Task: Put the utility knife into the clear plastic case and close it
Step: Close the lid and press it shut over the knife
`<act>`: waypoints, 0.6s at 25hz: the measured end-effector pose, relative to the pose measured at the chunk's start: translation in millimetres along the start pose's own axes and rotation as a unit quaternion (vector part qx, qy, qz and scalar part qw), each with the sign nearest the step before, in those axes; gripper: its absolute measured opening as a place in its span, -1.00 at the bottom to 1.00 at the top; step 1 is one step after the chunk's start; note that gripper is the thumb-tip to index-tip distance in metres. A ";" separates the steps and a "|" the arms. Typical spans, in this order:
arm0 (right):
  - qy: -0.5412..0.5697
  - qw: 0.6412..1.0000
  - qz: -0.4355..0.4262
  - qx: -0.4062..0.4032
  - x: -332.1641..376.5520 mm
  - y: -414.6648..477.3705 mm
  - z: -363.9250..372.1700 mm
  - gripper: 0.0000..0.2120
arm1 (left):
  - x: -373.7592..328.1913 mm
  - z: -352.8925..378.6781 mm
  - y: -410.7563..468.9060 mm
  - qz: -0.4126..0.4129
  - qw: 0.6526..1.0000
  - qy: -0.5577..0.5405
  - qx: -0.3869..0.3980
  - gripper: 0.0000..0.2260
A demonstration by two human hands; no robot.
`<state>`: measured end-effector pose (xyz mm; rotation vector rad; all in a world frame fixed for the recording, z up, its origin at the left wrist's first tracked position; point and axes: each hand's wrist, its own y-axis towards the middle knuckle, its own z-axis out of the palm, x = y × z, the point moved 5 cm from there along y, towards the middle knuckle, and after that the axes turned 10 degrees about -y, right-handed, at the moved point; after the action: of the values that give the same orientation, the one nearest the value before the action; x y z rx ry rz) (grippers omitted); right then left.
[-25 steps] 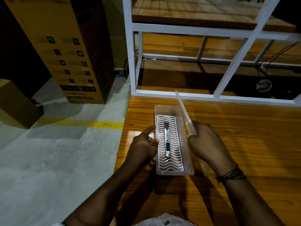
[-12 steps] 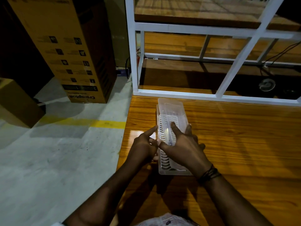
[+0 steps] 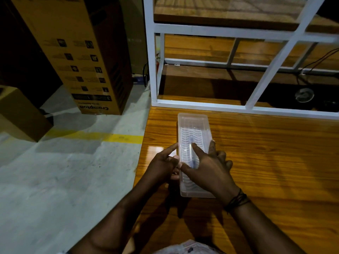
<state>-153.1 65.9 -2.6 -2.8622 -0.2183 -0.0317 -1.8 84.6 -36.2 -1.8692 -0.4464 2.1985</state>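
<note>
Both hands flat, grasping nothing: my right hand (image 3: 205, 171) presses the clear plastic case (image 3: 194, 129) lid, left hand (image 3: 163, 165) steadying; uneven pressure could leave the far end unlatched.

Dim, warm scene; glare shines on the bench (image 3: 156, 149) beside the hands, forearm shadows fall toward the viewer, and the edges bend and darken.

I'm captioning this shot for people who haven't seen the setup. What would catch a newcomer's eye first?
Two bare hands meet at the wooden table's left edge over a clear case: the right hand lies on its lid, the left hand touches its side. A knife shows faintly through the plastic. Behind stands a white frame; a tall cardboard box is on the floor to the left.
</note>
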 end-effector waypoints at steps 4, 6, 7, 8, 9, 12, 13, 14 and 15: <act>0.072 0.997 0.025 -0.020 -16.3 10.2 -9.1 -0.24 | -5.6 -6.0 10.6 -0.014 0.999 -0.001 -0.036 -0.65; 0.121 0.990 0.032 -0.065 -26.2 29.8 -19.4 -0.31 | -13.4 -10.6 28.1 -0.018 0.997 0.006 -0.076 -0.61; 0.154 0.983 0.031 -0.091 -29.8 42.9 -25.8 -0.35 | -20.1 -11.8 38.7 -0.013 0.996 0.012 -0.087 -0.59; 0.194 0.974 0.030 -0.113 -33.0 58.6 -32.6 -0.39 | -28.9 -11.6 51.6 0.000 0.996 0.020 -0.089 -0.57; 0.240 0.962 0.034 -0.129 -36.6 76.4 -39.2 -0.43 | -39.9 -10.1 63.0 0.016 0.995 0.032 -0.089 -0.57; 0.402 0.903 0.084 -0.126 -47.0 126.7 -51.4 -0.57 | -66.0 -9.5 96.5 0.016 0.992 0.045 -0.117 -0.57; 0.442 0.883 0.103 -0.118 -48.6 137.5 -51.4 -0.62 | -71.1 -8.5 104.1 0.002 0.992 0.030 -0.121 -0.60; 0.467 0.869 0.114 -0.114 -49.6 145.7 -48.9 -0.69 | -73.4 -8.0 110.2 -0.009 0.992 0.012 -0.122 -0.66; 0.477 0.863 0.119 -0.115 -49.5 150.2 -46.9 -0.76 | -76.2 -6.5 112.4 -0.018 0.993 -0.004 -0.119 -0.69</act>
<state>-179.3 -96.9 0.6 -2.6705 0.3621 -1.4503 20.4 -46.6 -8.6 -1.9504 -0.7688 2.2119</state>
